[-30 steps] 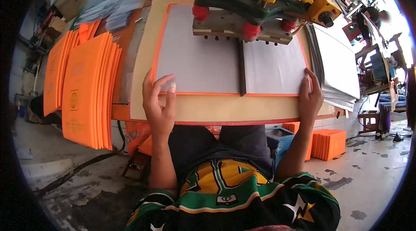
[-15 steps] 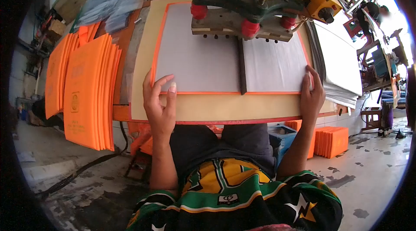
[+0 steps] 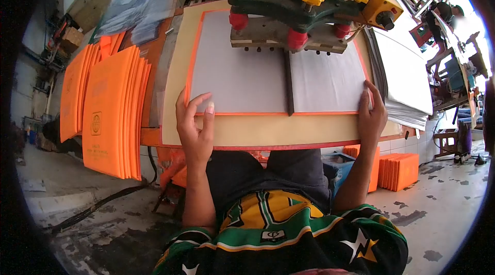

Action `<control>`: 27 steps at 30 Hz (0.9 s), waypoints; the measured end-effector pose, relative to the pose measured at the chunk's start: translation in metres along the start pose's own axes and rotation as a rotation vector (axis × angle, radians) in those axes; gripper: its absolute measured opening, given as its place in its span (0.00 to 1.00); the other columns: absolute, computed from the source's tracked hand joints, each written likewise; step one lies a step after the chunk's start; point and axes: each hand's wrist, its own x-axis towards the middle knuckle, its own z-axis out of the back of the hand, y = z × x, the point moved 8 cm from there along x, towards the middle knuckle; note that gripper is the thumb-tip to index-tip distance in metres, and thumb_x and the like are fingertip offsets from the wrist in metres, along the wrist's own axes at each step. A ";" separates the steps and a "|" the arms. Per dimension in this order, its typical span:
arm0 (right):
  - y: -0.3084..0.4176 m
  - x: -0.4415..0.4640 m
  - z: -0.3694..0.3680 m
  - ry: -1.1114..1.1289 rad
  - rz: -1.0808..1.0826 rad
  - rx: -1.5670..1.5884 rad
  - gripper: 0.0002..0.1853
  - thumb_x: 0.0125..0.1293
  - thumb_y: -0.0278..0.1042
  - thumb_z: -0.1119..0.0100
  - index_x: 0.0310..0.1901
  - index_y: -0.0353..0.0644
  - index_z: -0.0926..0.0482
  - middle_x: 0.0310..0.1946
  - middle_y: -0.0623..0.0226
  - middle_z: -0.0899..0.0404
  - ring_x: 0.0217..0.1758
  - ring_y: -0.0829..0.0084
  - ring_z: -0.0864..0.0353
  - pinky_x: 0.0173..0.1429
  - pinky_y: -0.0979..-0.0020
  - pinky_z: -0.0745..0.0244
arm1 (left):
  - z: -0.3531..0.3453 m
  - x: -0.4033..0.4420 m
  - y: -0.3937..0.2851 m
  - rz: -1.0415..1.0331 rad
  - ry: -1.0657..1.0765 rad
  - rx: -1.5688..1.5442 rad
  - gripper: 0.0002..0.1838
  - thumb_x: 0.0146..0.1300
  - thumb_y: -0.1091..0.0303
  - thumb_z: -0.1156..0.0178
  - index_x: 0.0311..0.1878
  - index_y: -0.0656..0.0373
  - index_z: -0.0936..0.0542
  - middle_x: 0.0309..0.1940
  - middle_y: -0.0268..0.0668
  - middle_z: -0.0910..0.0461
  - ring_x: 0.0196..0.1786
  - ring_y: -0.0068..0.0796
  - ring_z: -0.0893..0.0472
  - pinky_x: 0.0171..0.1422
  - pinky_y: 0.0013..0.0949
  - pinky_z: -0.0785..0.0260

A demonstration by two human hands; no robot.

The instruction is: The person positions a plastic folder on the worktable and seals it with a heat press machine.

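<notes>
An opened folder with orange edges, pale grey inner panels and a dark spine strip lies flat on a tan board, under a heat-press head. My left hand holds the folder's near left corner, its thumb and a bent finger over the panel and other fingers along the outer edge. At the near right corner, my right hand grips the edge, with the thumb on the inner side and fingers outside. The press head hides part of the folder's far side.
Orange folders stand in a row at the left edge. Clear plastic sleeves lie behind them. White sheets are stacked on the right. A yellow control box juts from the press. More orange folders sit on the floor.
The whole view has shifted slightly, so most things appear a little to the right and lower. Both hands stay at the same corners of the folder, and the press head keeps its place above it.
</notes>
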 end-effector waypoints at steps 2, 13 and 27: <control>0.001 0.000 0.000 -0.010 0.032 0.004 0.20 0.86 0.45 0.43 0.68 0.47 0.12 0.60 0.49 0.08 0.64 0.46 0.09 0.67 0.52 0.17 | 0.000 -0.001 0.002 0.015 -0.009 -0.017 0.15 0.79 0.63 0.33 0.62 0.60 0.11 0.73 0.50 0.22 0.78 0.50 0.24 0.77 0.47 0.29; 0.007 0.001 0.003 -0.006 0.034 -0.009 0.19 0.86 0.44 0.43 0.67 0.47 0.12 0.60 0.49 0.08 0.64 0.45 0.09 0.67 0.51 0.18 | -0.001 -0.001 0.004 0.005 -0.010 -0.010 0.16 0.80 0.62 0.33 0.61 0.61 0.12 0.75 0.51 0.25 0.81 0.52 0.26 0.81 0.50 0.31; 0.003 0.000 0.001 0.014 0.012 -0.004 0.20 0.87 0.44 0.42 0.69 0.46 0.13 0.60 0.48 0.08 0.64 0.50 0.08 0.67 0.55 0.18 | -0.001 -0.001 0.001 0.005 -0.013 -0.016 0.14 0.80 0.63 0.33 0.59 0.62 0.12 0.74 0.51 0.24 0.79 0.52 0.25 0.79 0.49 0.30</control>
